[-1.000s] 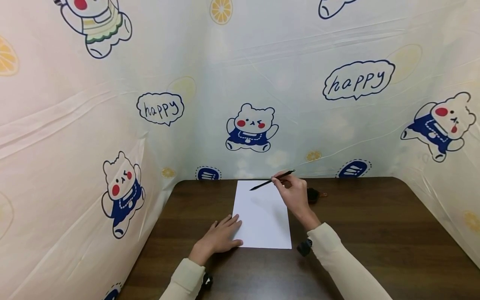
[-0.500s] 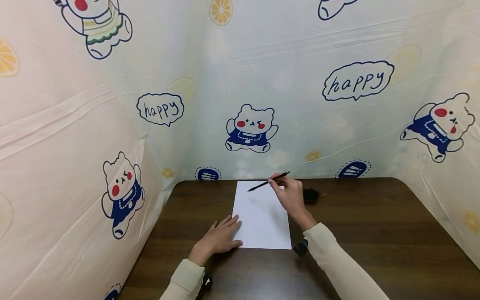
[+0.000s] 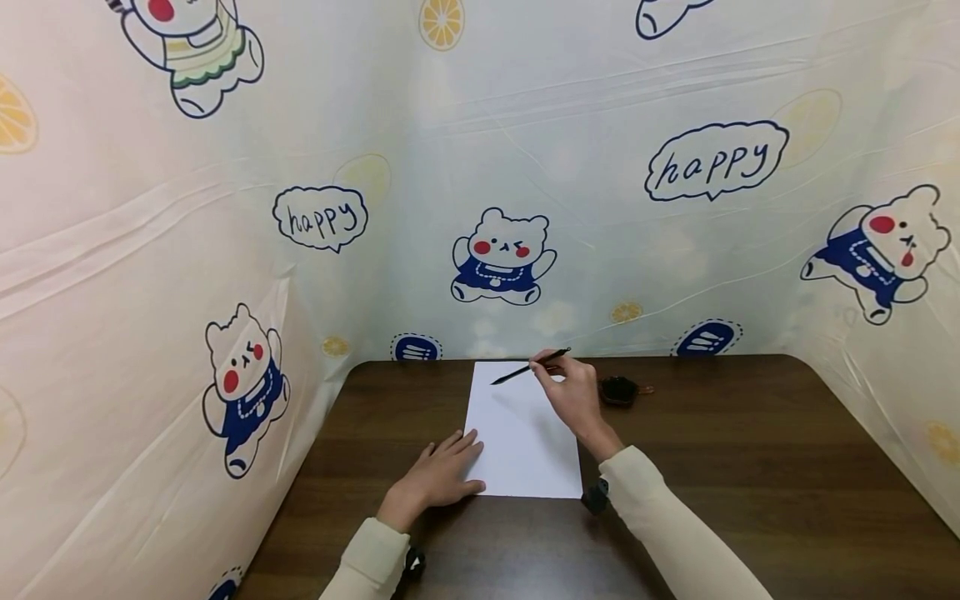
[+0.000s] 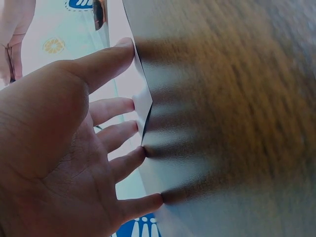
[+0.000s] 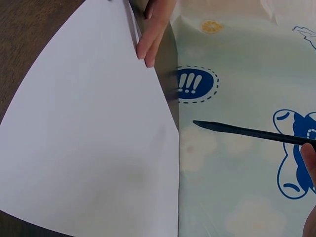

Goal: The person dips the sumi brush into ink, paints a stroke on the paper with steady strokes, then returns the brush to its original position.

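Observation:
A white sheet of paper lies on the table. My left hand rests at its left edge, fingers spread and fingertips down; the left wrist view shows the thumb on the sheet. My right hand pinches a slim black brush between thumb and fingers over the upper part of the paper. The brush slants, its pointed tip down to the left; in the right wrist view the tapered tip of the brush looks apart from the sheet. No mark shows on the paper.
A small dark dish with an orange-brown handle stands right of my right hand. The brown wooden table ends at the back against a patterned cloth, which also hangs on both sides.
My right hand has moved slightly left and a little down with the brush, uncovering more of the dark dish. My left hand and the paper have stayed in place.

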A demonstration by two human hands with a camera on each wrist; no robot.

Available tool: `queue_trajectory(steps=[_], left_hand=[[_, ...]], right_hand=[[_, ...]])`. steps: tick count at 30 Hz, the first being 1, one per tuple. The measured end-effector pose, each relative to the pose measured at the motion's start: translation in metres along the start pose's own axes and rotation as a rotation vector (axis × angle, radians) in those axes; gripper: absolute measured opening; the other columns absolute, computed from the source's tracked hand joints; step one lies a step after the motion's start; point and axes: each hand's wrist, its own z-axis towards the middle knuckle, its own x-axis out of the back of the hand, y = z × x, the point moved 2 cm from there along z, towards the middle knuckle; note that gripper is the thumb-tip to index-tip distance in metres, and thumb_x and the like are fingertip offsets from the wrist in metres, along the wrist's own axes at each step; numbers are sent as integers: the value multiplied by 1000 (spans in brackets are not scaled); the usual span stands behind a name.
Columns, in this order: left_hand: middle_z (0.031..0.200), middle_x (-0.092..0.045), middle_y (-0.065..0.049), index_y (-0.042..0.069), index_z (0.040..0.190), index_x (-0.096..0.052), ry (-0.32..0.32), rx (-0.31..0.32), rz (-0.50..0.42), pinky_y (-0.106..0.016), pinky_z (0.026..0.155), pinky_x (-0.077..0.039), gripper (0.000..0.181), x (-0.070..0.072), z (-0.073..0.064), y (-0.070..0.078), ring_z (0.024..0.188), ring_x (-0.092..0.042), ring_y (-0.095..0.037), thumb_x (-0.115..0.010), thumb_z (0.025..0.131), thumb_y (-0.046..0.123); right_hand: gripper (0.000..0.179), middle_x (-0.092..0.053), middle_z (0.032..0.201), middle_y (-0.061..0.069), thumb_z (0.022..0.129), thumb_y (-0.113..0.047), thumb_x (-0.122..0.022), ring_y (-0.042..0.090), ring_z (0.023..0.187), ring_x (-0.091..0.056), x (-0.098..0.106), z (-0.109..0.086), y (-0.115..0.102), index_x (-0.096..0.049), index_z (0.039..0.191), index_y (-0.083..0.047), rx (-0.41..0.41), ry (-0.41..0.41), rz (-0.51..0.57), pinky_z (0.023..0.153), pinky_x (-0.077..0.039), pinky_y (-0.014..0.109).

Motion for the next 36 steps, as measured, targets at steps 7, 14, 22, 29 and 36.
queue_trajectory(steps=[7, 14, 22, 29, 36], left_hand=[[163, -26, 0, 22, 151, -40, -4, 8, -2, -68, 114, -19, 72, -1, 1, 0, 152, -19, -30, -61, 91, 53], [163, -26, 0, 22, 151, -40, -9, 13, 3, -68, 114, -19, 72, -2, 2, -1, 152, -19, -30, -61, 90, 54], [163, -27, -1, 21, 151, -40, -8, 7, 4, -69, 114, -20, 71, 0, 1, 1, 152, -20, -31, -62, 91, 53], [162, -28, -4, 19, 150, -41, 1, -7, 6, -71, 112, -21, 70, 2, 0, 3, 151, -21, -33, -63, 91, 50], [162, -28, -2, 20, 150, -41, -13, 4, 5, -70, 113, -21, 71, 2, 1, 3, 151, -21, -32, -62, 91, 52]], right_hand=[[8, -76, 86, 0, 88, -18, -74, 11, 75, -73, -5, -1, 0, -74, 93, -12, -2, 8, -5, 68, -59, 23], [8, -76, 87, 3, 87, -14, -74, 14, 76, -74, -11, -3, 0, -74, 94, -9, 18, 9, 15, 67, -59, 24], [8, -75, 88, 2, 88, -15, -74, 12, 77, -73, -16, -6, 3, -73, 94, -11, 12, -4, 3, 68, -58, 21], [7, -75, 88, 1, 89, -16, -73, 11, 79, -74, -22, -9, 5, -73, 93, -11, -13, -36, 7, 69, -58, 20], [5, -75, 88, 0, 90, -17, -72, 8, 76, -73, -27, -13, 7, -73, 94, -14, -14, -49, 7, 68, -58, 21]])
